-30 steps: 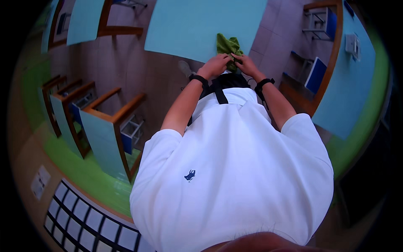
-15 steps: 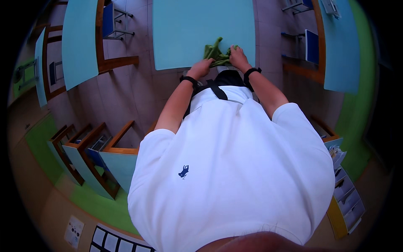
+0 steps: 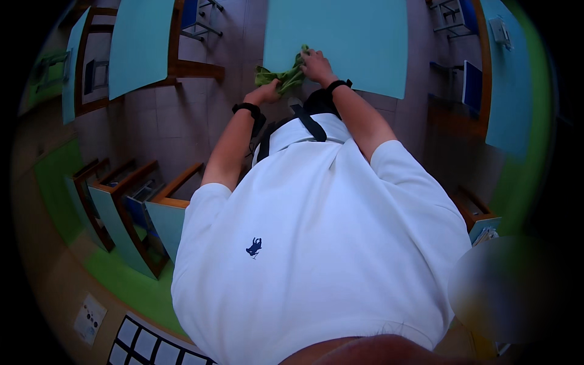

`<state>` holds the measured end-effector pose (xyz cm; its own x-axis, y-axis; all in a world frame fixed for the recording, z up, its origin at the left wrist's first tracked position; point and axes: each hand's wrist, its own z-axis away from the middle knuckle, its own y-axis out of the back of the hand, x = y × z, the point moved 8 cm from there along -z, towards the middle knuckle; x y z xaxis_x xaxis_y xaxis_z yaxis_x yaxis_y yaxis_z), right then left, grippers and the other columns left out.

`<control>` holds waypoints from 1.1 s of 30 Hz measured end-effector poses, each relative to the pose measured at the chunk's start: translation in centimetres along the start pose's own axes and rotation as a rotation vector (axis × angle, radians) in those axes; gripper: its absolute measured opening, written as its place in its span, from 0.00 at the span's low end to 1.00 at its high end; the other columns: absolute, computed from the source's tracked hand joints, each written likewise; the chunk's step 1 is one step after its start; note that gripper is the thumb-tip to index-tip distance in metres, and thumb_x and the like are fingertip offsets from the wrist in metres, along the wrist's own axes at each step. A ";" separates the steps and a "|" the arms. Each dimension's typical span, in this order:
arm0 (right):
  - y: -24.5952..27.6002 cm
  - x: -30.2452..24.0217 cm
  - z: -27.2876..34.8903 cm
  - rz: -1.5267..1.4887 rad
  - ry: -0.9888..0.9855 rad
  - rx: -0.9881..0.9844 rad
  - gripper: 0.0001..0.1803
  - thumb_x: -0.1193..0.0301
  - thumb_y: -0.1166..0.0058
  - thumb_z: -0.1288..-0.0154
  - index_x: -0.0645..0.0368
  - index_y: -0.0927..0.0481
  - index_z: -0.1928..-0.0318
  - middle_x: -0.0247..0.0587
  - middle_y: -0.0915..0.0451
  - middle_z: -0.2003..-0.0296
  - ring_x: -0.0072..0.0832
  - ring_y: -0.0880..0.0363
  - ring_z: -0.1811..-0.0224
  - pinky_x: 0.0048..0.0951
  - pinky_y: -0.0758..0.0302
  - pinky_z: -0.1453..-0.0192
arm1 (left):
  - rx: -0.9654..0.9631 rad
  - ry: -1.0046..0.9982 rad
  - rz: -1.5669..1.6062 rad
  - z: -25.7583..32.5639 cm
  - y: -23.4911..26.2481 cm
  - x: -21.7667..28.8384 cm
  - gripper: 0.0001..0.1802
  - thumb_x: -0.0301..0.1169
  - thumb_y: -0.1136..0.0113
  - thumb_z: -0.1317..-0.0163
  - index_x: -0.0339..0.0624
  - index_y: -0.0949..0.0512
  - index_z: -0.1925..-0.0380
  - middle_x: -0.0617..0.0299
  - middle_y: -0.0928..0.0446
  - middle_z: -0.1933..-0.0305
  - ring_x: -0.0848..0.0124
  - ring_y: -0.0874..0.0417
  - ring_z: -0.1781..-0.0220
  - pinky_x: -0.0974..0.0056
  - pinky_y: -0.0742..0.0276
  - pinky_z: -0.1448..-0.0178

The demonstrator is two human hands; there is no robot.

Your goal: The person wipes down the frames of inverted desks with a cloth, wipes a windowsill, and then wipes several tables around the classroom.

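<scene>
A crumpled green cloth [image 3: 291,78] is stretched between my two hands at the near edge of the light-blue table [image 3: 347,36]. My left hand [image 3: 265,92] is closed on the lower left part of it, just off the table's near left corner. Farther forward and to the right, my right hand [image 3: 317,66] grips the upper part over the tabletop. One loose end of the cloth spreads out past my left fingers. Its full shape is hidden by folds and by my hands.
Light-blue desks with wooden frames stand to the left [image 3: 139,48] and right [image 3: 508,91]. Blue stools [image 3: 472,87] sit beside them. More desks [image 3: 118,207] are at the lower left. A small white object [image 3: 500,33] lies on the right desk. A blur covers the lower right.
In the picture, both hands and the cloth have shifted left. My right hand is now higher than my left, and the cloth slants between them. The table appears farther right and turned slightly.
</scene>
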<state>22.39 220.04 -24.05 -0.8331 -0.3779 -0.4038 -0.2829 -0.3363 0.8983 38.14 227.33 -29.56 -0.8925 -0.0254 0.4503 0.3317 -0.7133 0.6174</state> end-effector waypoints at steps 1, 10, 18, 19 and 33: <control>0.4 2.3 0.0 0.003 -0.139 0.004 0.29 0.63 0.44 0.39 0.55 0.31 0.37 0.44 0.31 0.41 0.45 0.33 0.39 0.48 0.27 0.44 | -0.054 0.003 0.123 -1.0 0.2 1.2 0.31 0.36 0.43 0.41 0.43 0.36 0.37 0.46 0.21 0.51 0.48 0.20 0.49 0.51 0.25 0.47; 0.1 12.4 10.3 0.094 -0.698 -0.196 0.37 0.55 0.58 0.30 0.51 0.52 0.26 0.42 0.46 0.28 0.46 0.53 0.25 0.66 0.49 0.30 | -0.158 -0.320 0.127 -3.6 -3.0 12.1 0.39 0.31 0.44 0.44 0.44 0.45 0.31 0.34 0.23 0.53 0.43 0.20 0.51 0.50 0.26 0.48; -5.5 -3.3 4.0 0.106 -0.204 -0.247 0.38 0.59 0.56 0.34 0.56 0.49 0.27 0.44 0.49 0.26 0.42 0.57 0.23 0.63 0.56 0.27 | -0.263 -0.108 -0.018 -0.6 -5.4 -1.2 0.35 0.29 0.48 0.43 0.40 0.40 0.33 0.41 0.25 0.43 0.46 0.26 0.39 0.51 0.30 0.40; -5.8 -6.2 3.5 0.004 -0.111 -0.241 0.37 0.63 0.53 0.36 0.56 0.46 0.28 0.44 0.48 0.27 0.41 0.55 0.23 0.58 0.53 0.26 | -0.171 -0.032 0.063 0.1 -4.7 -3.9 0.28 0.30 0.50 0.43 0.38 0.33 0.40 0.41 0.24 0.44 0.45 0.25 0.41 0.51 0.29 0.41; 1.1 -20.9 6.3 -0.404 0.149 0.164 0.36 0.80 0.50 0.42 0.50 0.37 0.31 0.49 0.29 0.40 0.49 0.22 0.52 0.41 0.23 0.50 | -0.096 -0.241 0.590 11.3 -5.5 -6.0 0.50 0.36 0.34 0.41 0.42 0.57 0.27 0.50 0.32 0.36 0.60 0.32 0.34 0.59 0.35 0.32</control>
<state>36.46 233.04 -13.51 -0.5667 -0.3681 -0.7371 -0.6526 -0.3455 0.6743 45.12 239.30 -28.37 -0.4705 -0.2825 0.8359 0.7074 -0.6870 0.1660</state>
